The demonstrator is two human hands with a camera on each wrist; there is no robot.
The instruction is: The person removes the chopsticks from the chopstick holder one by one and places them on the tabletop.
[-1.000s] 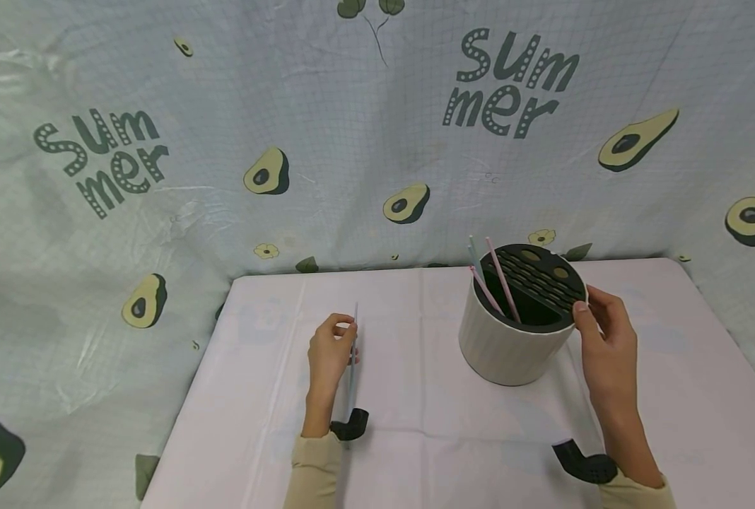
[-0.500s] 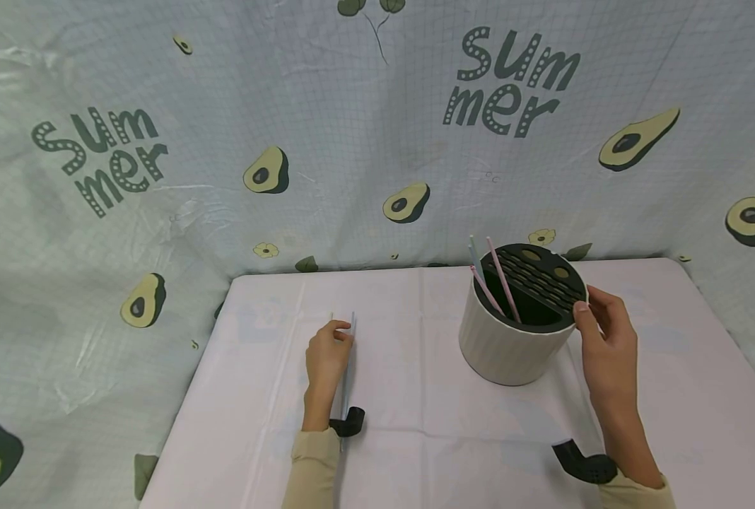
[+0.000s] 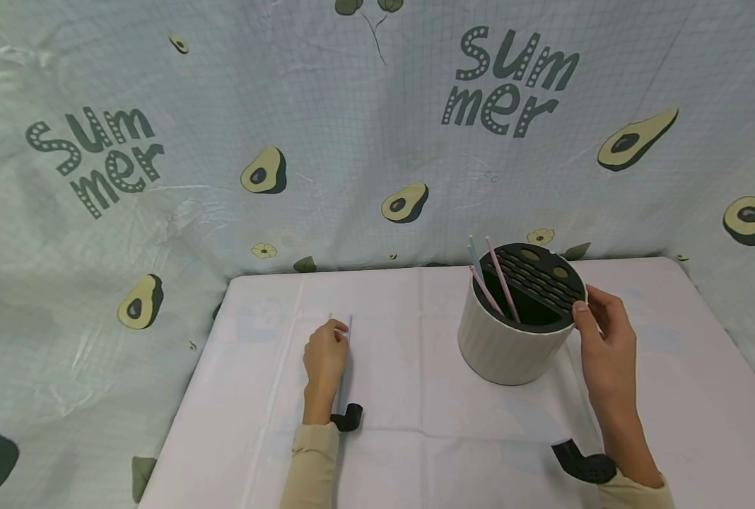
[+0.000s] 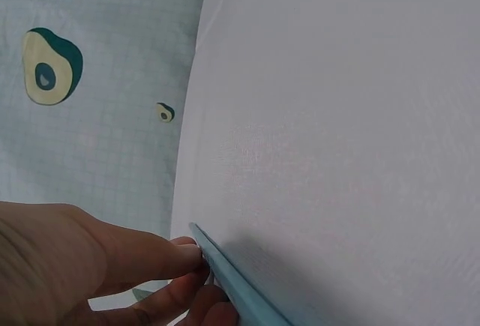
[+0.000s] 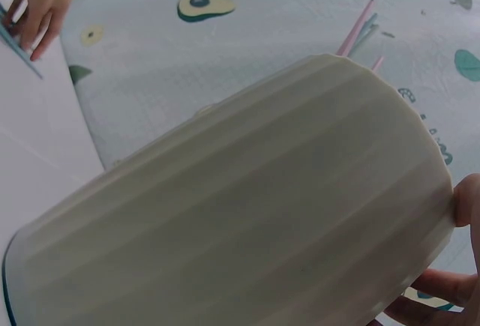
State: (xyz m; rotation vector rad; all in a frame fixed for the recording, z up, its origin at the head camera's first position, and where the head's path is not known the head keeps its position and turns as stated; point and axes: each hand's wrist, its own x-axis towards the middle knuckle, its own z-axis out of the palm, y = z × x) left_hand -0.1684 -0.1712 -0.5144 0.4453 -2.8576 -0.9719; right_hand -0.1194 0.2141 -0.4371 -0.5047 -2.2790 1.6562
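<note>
My left hand (image 3: 324,357) pinches a light blue drinking straw (image 4: 244,292) between thumb and fingers. The straw runs lengthwise beside the wrist, its slanted tip just beyond the thumb in the left wrist view. A small pale tip (image 3: 330,316) shows above the fingers. At the right, a white ribbed bin (image 3: 507,360) stands upright on the table. Its black lid (image 3: 539,279) has slots on one half and an opening on the other. Pink straws (image 3: 503,279) and bluish ones (image 3: 476,256) lean out of that opening. My right hand (image 3: 609,346) grips the bin's right rim, thumb on top.
White cloth covers the table (image 3: 409,382), whose back edge meets a hanging curtain (image 3: 352,127) printed with avocados and lettering. A black camera mount sits on each wrist, the left one (image 3: 350,417) close to the straw's near part.
My left hand has moved slightly down and left, the blue straw still pinched, and the pale tip has come into view above its fingers. The right hand and the bin stay put.
</note>
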